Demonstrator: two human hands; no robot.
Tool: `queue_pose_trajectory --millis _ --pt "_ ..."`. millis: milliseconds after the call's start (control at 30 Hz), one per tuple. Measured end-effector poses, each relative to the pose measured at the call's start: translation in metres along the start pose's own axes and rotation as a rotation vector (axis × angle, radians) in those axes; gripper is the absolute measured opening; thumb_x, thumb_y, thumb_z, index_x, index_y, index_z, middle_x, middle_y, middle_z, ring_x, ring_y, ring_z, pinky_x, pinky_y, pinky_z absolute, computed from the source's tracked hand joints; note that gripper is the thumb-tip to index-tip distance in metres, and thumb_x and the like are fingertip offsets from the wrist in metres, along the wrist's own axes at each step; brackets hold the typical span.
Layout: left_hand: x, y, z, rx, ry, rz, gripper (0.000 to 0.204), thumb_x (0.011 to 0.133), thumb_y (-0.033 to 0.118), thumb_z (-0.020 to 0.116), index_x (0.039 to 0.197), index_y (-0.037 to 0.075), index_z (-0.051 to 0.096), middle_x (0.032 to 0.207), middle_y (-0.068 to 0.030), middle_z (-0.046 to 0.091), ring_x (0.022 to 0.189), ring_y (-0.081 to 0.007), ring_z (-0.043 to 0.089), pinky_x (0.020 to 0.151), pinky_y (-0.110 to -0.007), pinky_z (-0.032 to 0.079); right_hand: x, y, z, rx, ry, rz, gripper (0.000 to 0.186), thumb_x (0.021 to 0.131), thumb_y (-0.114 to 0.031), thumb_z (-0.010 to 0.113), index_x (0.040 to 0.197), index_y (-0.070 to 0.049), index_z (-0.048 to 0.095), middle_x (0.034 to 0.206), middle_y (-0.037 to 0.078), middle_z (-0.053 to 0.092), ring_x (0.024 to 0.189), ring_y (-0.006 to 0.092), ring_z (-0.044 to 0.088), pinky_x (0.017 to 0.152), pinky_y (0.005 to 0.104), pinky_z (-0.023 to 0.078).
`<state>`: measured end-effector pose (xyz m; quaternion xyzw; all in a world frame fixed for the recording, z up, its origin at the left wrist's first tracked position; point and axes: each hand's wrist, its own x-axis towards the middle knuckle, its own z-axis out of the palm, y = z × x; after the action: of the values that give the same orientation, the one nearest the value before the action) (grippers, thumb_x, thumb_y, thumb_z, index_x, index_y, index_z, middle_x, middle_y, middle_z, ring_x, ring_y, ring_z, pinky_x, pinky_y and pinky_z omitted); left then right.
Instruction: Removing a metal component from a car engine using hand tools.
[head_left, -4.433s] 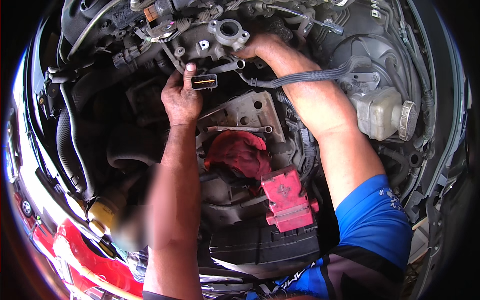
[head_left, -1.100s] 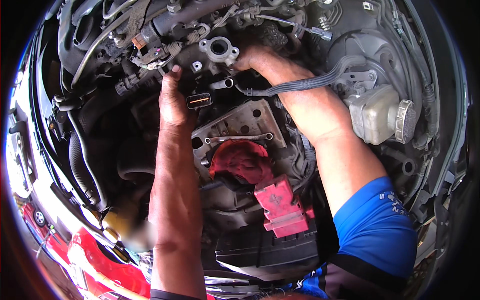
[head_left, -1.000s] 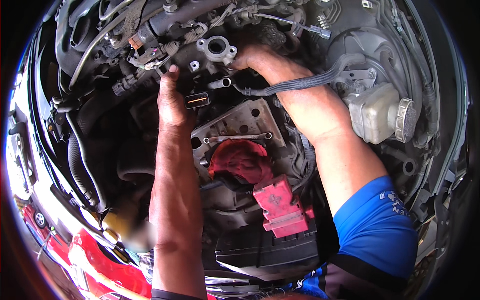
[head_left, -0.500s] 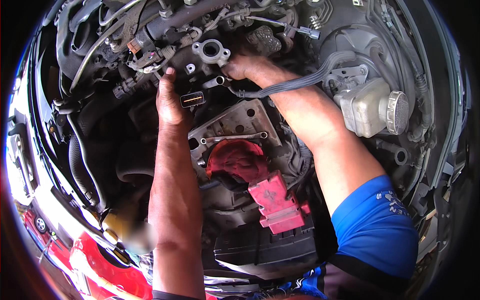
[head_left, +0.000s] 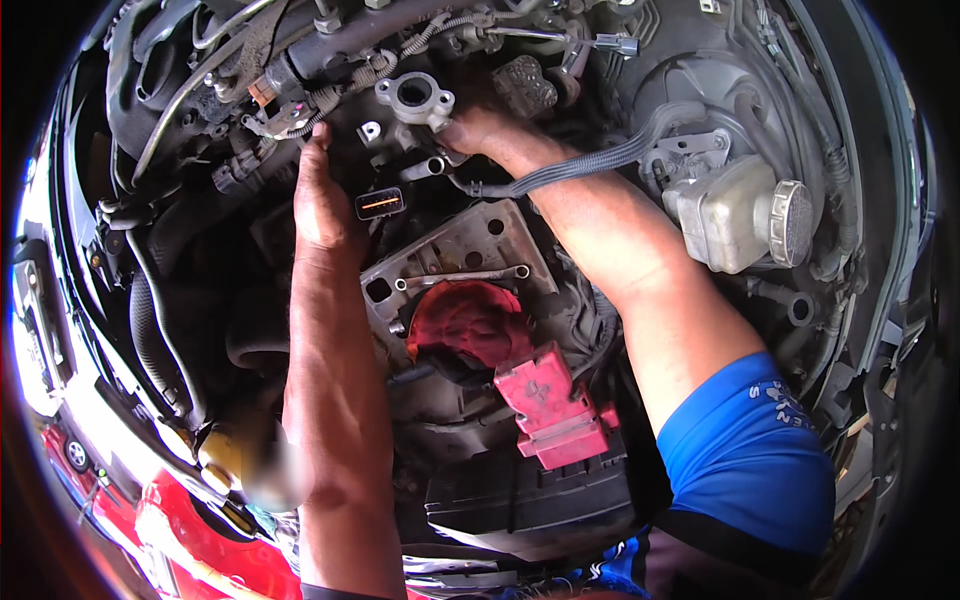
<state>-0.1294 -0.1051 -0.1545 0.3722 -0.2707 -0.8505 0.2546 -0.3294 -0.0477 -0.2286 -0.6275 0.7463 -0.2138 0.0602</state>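
Observation:
Both my arms reach deep into a car's engine bay. My left hand [head_left: 322, 200] is down among the engine parts, its thumb up beside a ribbed wiring loom [head_left: 318, 105]; its other fingers are hidden below. Just right of that wrist sits a dark rectangular connector [head_left: 380, 203] with an orange strip. My right hand [head_left: 478, 130] is at a grey metal flange [head_left: 415, 98] with a round hole and two bolt ears. Its fingers go out of sight behind and under the flange, so whether they grip it cannot be seen. A braided hose [head_left: 600, 163] crosses over my right forearm.
A double-ended ring spanner [head_left: 463, 277] lies on a metal bracket plate [head_left: 430, 252], above a bundled red cloth [head_left: 468, 325]. Nearer stand a red terminal cover [head_left: 550, 400] and a black battery [head_left: 530, 500]. A whitish fluid reservoir [head_left: 735, 215] is at the right. Someone blurred is at lower left.
My left hand has shifted slightly left, with its thumb a little higher on the picture. My right hand stays by the flange. The whole view has drifted slightly.

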Motion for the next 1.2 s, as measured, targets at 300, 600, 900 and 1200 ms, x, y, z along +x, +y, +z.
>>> queue_pose_trajectory --millis 300,600,900,1200 --pt "-0.001 -0.007 -0.004 -0.01 0.097 0.041 0.057 0.1 0.05 0.049 0.146 0.017 0.045 0.133 -0.0064 0.057 0.119 -0.0265 0.055 0.102 -0.045 0.045 0.026 0.003 -0.001 0.016 -0.364 0.205 0.078 0.072 -0.04 0.08 0.141 -0.017 0.051 0.15 0.014 0.045 0.137 0.0326 0.045 0.113 0.0518 0.032" --pt "-0.001 -0.004 0.001 -0.038 0.01 0.01 0.043 0.098 0.045 0.052 0.127 0.014 0.058 0.116 -0.0059 0.063 0.106 -0.0263 0.061 0.093 -0.043 0.049 0.02 0.002 0.009 -0.278 -0.127 0.118 0.086 0.07 -0.039 0.082 0.145 -0.019 0.046 0.146 0.013 0.05 0.136 0.0301 0.048 0.114 0.0512 0.031" --pt "-0.006 0.001 0.013 -0.045 0.088 0.01 0.038 0.096 0.044 0.057 0.118 0.014 0.061 0.1 -0.0049 0.066 0.091 -0.0241 0.063 0.08 -0.041 0.053 0.019 0.002 0.01 -0.237 -0.145 0.088 0.073 0.078 -0.045 0.075 0.143 -0.026 0.05 0.149 0.01 0.048 0.136 0.0281 0.048 0.113 0.0506 0.032" --pt "-0.006 0.006 0.02 -0.063 0.119 -0.008 0.036 0.097 0.045 0.053 0.11 0.013 0.062 0.092 -0.0047 0.065 0.084 -0.0232 0.063 0.074 -0.04 0.053 0.028 -0.004 0.0 -0.2 -0.286 0.219 0.072 0.079 -0.045 0.07 0.143 -0.018 0.049 0.143 0.014 0.053 0.13 0.0328 0.052 0.11 0.0501 0.037"
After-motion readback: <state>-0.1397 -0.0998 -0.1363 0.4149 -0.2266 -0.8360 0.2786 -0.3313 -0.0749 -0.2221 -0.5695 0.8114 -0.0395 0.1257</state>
